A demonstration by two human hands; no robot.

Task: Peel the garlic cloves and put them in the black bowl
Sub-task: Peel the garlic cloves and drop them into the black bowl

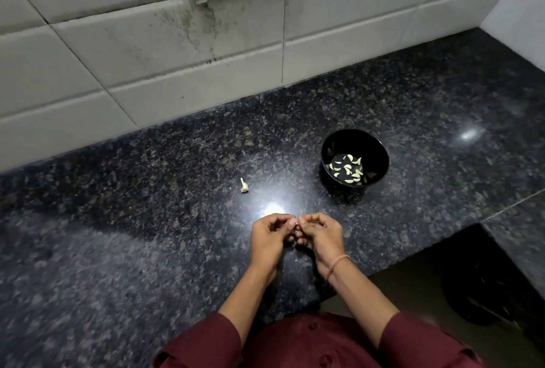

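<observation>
A: Clove [297, 223], mostly hidden, pinched between both grips: left hand [269, 238] and right hand [321, 235], fingers curled, tips meeting.
B: Nick skin by thumbnail, strip lengthwise; black bowl [380, 149] near, two o'clock of hands.

Left grip [269, 238] and right grip [321, 235]: fingers curled, fingertips meeting between the two grips, pinching a small item [296, 223], mostly hidden. Both forearms bare, converging toward the grips.

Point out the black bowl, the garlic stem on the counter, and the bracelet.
black bowl [356, 142], head view, bare far inner wall.
garlic stem [243, 185], head view, its middle.
bracelet [338, 266], head view, band across the right wrist.
</observation>
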